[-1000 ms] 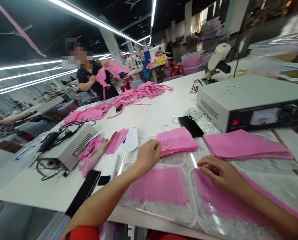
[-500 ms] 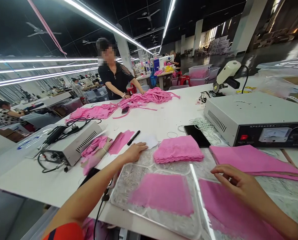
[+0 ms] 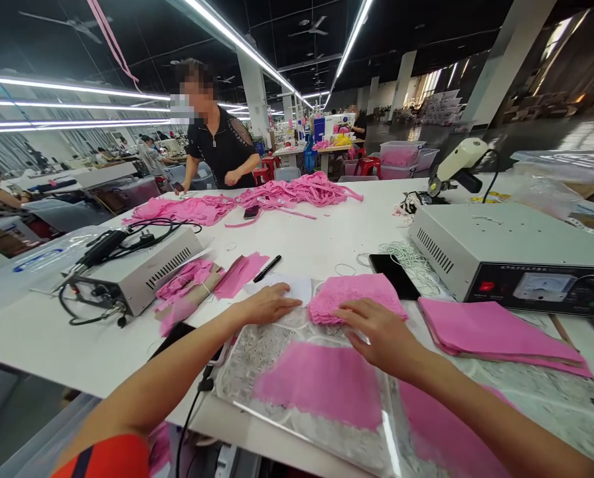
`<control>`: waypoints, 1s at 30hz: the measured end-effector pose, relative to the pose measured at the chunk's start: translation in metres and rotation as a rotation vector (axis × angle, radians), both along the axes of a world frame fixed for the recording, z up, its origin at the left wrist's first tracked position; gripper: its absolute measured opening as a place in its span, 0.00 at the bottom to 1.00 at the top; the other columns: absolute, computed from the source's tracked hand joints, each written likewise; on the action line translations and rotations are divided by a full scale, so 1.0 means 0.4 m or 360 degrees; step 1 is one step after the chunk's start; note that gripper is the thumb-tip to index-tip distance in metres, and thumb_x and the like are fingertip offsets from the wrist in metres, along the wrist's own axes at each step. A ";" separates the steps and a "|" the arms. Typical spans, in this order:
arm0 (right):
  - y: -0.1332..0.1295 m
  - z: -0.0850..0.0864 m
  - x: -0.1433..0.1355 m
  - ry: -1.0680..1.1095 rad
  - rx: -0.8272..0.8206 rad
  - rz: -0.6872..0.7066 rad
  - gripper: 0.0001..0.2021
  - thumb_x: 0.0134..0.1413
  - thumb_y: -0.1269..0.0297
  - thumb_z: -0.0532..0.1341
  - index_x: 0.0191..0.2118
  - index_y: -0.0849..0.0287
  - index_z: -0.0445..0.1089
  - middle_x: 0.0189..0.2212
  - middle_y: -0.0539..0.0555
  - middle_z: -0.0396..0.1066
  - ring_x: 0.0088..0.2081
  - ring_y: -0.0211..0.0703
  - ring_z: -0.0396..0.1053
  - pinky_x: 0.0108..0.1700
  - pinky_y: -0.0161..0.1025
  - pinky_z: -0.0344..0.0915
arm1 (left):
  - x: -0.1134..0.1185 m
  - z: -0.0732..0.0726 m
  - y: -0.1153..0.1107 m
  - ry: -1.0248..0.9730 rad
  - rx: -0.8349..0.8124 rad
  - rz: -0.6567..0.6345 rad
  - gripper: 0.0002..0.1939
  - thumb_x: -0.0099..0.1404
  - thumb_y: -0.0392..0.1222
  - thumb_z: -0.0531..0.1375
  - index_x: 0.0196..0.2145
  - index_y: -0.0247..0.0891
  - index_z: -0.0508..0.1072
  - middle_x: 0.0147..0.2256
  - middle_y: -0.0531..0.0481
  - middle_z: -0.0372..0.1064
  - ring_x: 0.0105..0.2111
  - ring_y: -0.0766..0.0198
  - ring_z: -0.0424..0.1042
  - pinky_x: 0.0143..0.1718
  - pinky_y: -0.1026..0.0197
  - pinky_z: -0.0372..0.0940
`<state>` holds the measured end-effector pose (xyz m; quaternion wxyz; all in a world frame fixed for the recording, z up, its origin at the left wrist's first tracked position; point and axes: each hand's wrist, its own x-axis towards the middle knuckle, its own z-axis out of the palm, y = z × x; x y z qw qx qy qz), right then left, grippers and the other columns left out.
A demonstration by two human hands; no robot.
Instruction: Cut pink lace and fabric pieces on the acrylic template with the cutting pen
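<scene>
My left hand (image 3: 271, 303) lies with fingers stretched out over the white paper (image 3: 301, 287), at the far edge of a clear plastic sheet or lid (image 3: 237, 372). A pink fabric piece (image 3: 321, 385) shows through or on that clear plastic. My right hand (image 3: 379, 335) is at the front edge of a stack of pink lace-edged fabric (image 3: 351, 292). Its fingertips reach the stack's front, with thumb and fingers apart; whether they pinch a layer is hidden. Beneath my right forearm another pink piece (image 3: 436, 418) lies on the table.
A grey control box (image 3: 516, 239) stands right, beside a folded pink stack (image 3: 496, 332). Another box with cables (image 3: 142, 272) stands left. Near the paper lie a black pen (image 3: 267, 268) and a phone-like black slab (image 3: 393, 275). A person (image 3: 222, 149) stands behind pink straps (image 3: 301, 191).
My right hand has moved left from beside the pink pieces to the lace stack. My left hand stays by the paper. The person across the table has shifted left, hands off the straps.
</scene>
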<state>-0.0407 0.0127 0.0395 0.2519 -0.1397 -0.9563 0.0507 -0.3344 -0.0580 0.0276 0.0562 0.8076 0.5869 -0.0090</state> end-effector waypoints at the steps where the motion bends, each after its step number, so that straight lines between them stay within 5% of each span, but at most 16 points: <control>1: 0.000 0.003 -0.041 -0.0108 0.0026 0.0043 0.18 0.53 0.75 0.55 0.49 0.58 0.69 0.49 0.60 0.71 0.46 0.51 0.69 0.45 0.48 0.70 | -0.001 -0.004 -0.004 0.0037 0.0013 -0.0015 0.19 0.70 0.44 0.50 0.57 0.52 0.65 0.57 0.43 0.57 0.55 0.54 0.63 0.55 0.52 0.59; 5: 0.010 -0.007 -0.167 -0.0594 0.0000 0.0083 0.22 0.52 0.75 0.56 0.53 0.55 0.66 0.55 0.59 0.65 0.47 0.52 0.67 0.40 0.44 0.69 | -0.005 -0.006 -0.017 0.0140 -0.0041 -0.0067 0.21 0.71 0.44 0.47 0.60 0.57 0.59 0.62 0.44 0.51 0.58 0.49 0.57 0.55 0.45 0.58; 10: 0.040 -0.037 -0.214 -0.0783 -0.0067 0.0014 0.12 0.51 0.75 0.57 0.40 0.60 0.72 0.40 0.59 0.72 0.40 0.49 0.69 0.35 0.38 0.63 | -0.009 0.011 -0.018 0.0146 -0.0236 -0.0024 0.25 0.70 0.38 0.47 0.61 0.60 0.56 0.65 0.45 0.46 0.61 0.43 0.51 0.55 0.38 0.54; 18: 0.080 -0.037 -0.207 -0.0560 -0.0269 -0.0234 0.14 0.53 0.74 0.53 0.43 0.58 0.70 0.40 0.55 0.72 0.39 0.44 0.69 0.37 0.37 0.62 | -0.007 0.023 -0.013 0.0074 -0.0313 -0.0058 0.30 0.66 0.30 0.49 0.60 0.60 0.58 0.65 0.48 0.46 0.63 0.43 0.48 0.58 0.37 0.50; 25: 0.076 -0.018 -0.190 -0.0397 -0.0447 0.0002 0.23 0.55 0.63 0.58 0.58 0.55 0.63 0.56 0.56 0.66 0.53 0.48 0.66 0.50 0.43 0.65 | 0.000 0.006 0.001 0.0030 -0.0096 -0.0174 0.23 0.69 0.37 0.49 0.59 0.56 0.62 0.63 0.45 0.52 0.61 0.44 0.54 0.57 0.40 0.54; 30: 0.080 0.042 -0.068 -0.0094 -0.0619 -0.0090 0.16 0.55 0.67 0.56 0.50 0.59 0.70 0.46 0.56 0.74 0.34 0.40 0.73 0.38 0.39 0.70 | -0.020 0.015 0.002 -0.0184 0.0091 -0.0198 0.19 0.68 0.40 0.52 0.55 0.46 0.68 0.60 0.42 0.59 0.57 0.52 0.63 0.57 0.50 0.58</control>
